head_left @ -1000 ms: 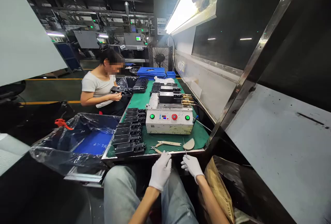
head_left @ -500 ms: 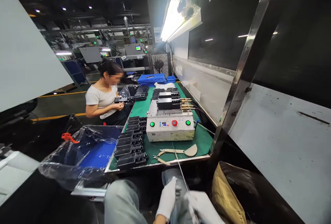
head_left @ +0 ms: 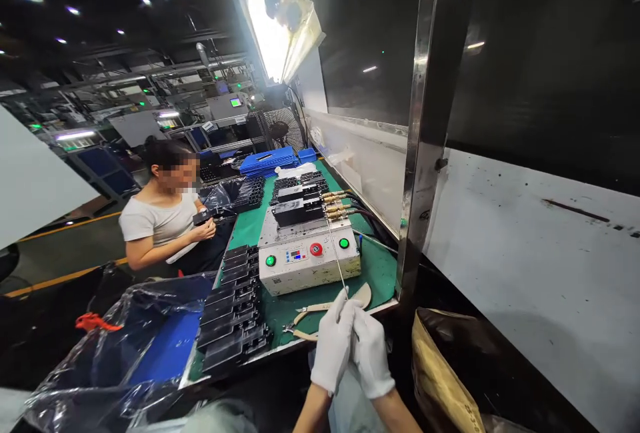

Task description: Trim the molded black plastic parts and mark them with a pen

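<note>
Probably light and stiff, the thin rod [head_left: 337, 255] slants up before the white machine [head_left: 300, 273], left hand [head_left: 332, 343] and right hand [head_left: 371, 353] closed round its lower end, likely the surest grip

The left hand [head_left: 334, 343] and right hand [head_left: 371, 353] are now brought together; the thin rod [head_left: 337, 253] is extended across the machine [head_left: 307, 276].

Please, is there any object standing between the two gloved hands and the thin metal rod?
Nothing visible does. The left hand and right hand meet at the lower end of the thin metal rod, which they partly hide. The beige-handled pliers lie on the green tabletop beyond the hands, not in between.
</note>
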`<act>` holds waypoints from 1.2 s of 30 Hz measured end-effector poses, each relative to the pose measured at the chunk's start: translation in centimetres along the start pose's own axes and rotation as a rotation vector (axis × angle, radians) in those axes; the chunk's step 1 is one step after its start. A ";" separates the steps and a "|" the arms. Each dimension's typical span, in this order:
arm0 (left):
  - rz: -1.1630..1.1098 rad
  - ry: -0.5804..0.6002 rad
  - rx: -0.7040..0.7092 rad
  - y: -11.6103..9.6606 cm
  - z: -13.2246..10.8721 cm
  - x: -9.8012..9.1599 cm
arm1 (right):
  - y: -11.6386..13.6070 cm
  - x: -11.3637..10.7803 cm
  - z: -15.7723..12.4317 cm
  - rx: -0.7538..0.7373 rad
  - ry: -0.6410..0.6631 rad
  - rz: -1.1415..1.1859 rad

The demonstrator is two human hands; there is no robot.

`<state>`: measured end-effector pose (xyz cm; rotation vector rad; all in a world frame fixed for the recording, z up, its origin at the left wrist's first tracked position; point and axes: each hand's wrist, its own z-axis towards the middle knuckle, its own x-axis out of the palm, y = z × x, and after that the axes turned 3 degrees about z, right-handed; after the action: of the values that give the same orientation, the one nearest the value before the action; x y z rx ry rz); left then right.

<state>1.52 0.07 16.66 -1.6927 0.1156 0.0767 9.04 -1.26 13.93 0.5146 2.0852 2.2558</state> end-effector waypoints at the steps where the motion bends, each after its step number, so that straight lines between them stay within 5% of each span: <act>1: -0.011 -0.007 0.001 -0.3 0.5 -0.2 | 0.0 0.5 0.4 0.034 0.002 0.032; 9: 0.034 0.020 0.047 -0.8 1.9 -1.3 | -0.3 2.2 0.7 0.006 -0.029 0.039; 20: 0.065 -0.107 0.127 -0.9 4.3 -2.4 | -0.8 4.5 4.3 -0.018 -0.012 0.061; 36: 0.042 -0.121 0.109 0.7 4.8 -3.0 | -2.3 5.6 4.1 -0.024 -0.039 0.058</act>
<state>-1.49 4.87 15.72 -1.5735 0.0635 0.2000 4.34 4.33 13.19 0.6201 2.0485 2.2791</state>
